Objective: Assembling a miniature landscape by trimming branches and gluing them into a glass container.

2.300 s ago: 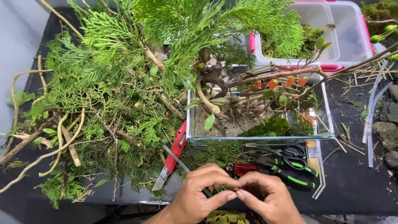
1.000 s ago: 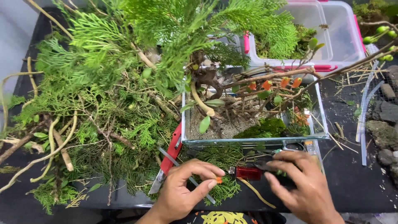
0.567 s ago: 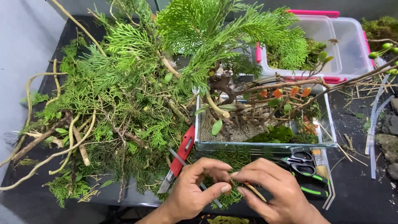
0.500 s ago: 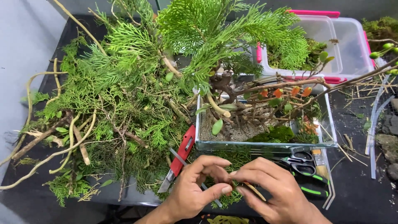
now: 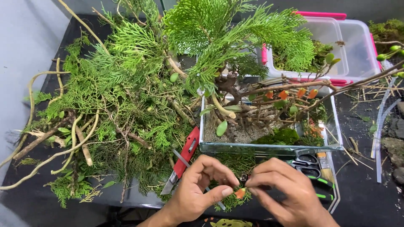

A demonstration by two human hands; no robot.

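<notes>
Just before the glass tank (image 5: 269, 147), our left hand (image 5: 198, 189) and right hand (image 5: 282, 193) pinched an orange bit (image 5: 240, 193), grips pressed together as before; red knife (image 5: 185, 155) left, scissors (image 5: 311, 162) right.

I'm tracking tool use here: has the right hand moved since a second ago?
Yes. The right hand has come left, off the scissors before the glass tank, to meet the left hand at a small orange piece.

black table (image 5: 370, 201), pale wall (image 5: 25, 46) (left)
</notes>
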